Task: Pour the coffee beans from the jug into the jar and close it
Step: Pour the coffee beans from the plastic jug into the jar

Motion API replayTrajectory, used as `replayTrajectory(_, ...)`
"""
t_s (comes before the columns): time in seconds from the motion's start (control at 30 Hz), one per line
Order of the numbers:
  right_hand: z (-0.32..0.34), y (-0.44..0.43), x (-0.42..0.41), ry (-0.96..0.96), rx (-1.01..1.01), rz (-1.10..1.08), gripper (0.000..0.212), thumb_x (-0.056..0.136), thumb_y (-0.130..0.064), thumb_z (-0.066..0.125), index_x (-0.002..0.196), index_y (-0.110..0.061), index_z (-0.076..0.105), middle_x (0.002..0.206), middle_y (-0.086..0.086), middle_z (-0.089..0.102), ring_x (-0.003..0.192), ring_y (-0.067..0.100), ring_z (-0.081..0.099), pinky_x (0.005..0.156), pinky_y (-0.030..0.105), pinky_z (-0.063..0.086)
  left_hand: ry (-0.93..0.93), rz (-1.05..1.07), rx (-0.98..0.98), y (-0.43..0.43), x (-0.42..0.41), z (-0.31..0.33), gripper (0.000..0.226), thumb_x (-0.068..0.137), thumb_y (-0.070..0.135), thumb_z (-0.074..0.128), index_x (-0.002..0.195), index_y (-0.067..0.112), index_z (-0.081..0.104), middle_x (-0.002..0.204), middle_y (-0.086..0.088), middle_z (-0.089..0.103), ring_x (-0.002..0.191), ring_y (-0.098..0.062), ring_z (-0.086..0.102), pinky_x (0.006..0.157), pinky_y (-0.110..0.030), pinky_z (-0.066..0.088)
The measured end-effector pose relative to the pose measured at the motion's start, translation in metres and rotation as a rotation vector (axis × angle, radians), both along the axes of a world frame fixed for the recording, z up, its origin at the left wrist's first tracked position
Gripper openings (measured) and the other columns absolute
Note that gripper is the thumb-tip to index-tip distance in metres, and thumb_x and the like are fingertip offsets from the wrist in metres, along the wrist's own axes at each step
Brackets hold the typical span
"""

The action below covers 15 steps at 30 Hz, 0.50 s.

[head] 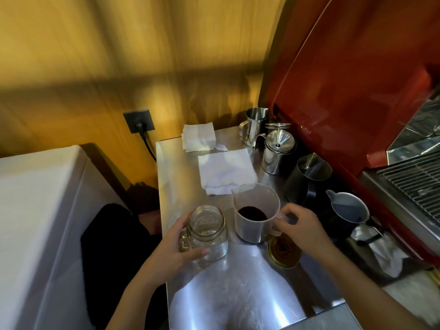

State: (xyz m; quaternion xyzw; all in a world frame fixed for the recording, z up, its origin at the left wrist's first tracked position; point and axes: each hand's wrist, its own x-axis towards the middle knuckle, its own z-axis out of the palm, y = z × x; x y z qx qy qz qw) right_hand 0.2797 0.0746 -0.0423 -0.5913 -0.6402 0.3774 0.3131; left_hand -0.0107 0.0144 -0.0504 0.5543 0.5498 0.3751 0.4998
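L hand [172,246] wraps the empty clear glass jar [207,232], upright on the steel desk [226,289]. R hand [301,225] pinches handle of translucent plastic jug [256,211] w/ dark coffee beans [252,213], just right of jar. Gold metal lid [283,252] lies beside jug, near R wrist.

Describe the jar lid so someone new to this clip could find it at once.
Start at the steel counter left of the red machine. Near its front edge stands the clear jug of beans; the lid lies just in front, under the right hand. It is the only flat gold disc there.
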Motion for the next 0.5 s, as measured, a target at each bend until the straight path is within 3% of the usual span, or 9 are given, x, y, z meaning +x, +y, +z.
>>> replayTrajectory(0.07,0.003,0.001,-0.005,0.119,0.017,0.000,0.016,0.078,-0.013,0.068,0.067,-0.017,0.057,0.067,0.010,0.059,0.068,0.020,0.057,0.060,0.031,0.047,-0.015,0.007,-0.016,0.000,-0.001,-0.002,0.076,0.061,0.029,0.086,0.125,0.039,0.047,0.117,0.023,0.065,0.111,0.005,0.059,0.085,-0.005,0.044)
replayTrajectory(0.17,0.008,0.003,-0.013,0.350,-0.014,-0.023,0.014,0.076,-0.013,0.071,0.067,-0.015,0.061,0.066,0.011,0.058,0.067,0.023,0.056,0.062,0.038,0.047,-0.023,0.023,-0.038,-0.002,-0.002,-0.006,0.081,0.060,0.029,0.089,0.130,0.030,0.048,0.122,0.004,0.065,0.113,-0.002,0.061,0.088,-0.010,0.046)
replayTrajectory(0.27,0.016,0.004,-0.022,0.509,-0.034,-0.050,0.012,0.068,-0.025,0.072,0.067,-0.016,0.064,0.067,0.005,0.060,0.072,0.022,0.057,0.065,0.041,0.045,-0.005,0.048,-0.036,-0.003,-0.003,-0.008,0.076,0.060,0.026,0.087,0.126,0.029,0.051,0.119,0.001,0.067,0.111,-0.006,0.063,0.089,-0.013,0.048)
replayTrajectory(0.4,0.022,0.010,-0.029,0.513,0.024,-0.017,0.007,0.070,-0.027,0.069,0.070,-0.020,0.067,0.068,-0.008,0.064,0.073,0.009,0.058,0.069,0.032,0.044,0.021,0.070,-0.027,-0.005,-0.002,-0.008,0.071,0.061,0.029,0.089,0.122,0.028,0.053,0.116,0.001,0.068,0.107,-0.003,0.064,0.085,-0.010,0.047)
replayTrajectory(0.5,0.020,0.015,-0.030,0.526,0.050,-0.018,0.005,0.080,-0.023,0.064,0.075,-0.024,0.067,0.071,-0.011,0.065,0.073,0.004,0.056,0.070,0.029,0.042,0.016,0.080,-0.033,-0.006,-0.001,-0.009,0.074,0.060,0.033,0.090,0.124,0.027,0.052,0.118,0.000,0.067,0.109,-0.006,0.064,0.091,-0.018,0.048)
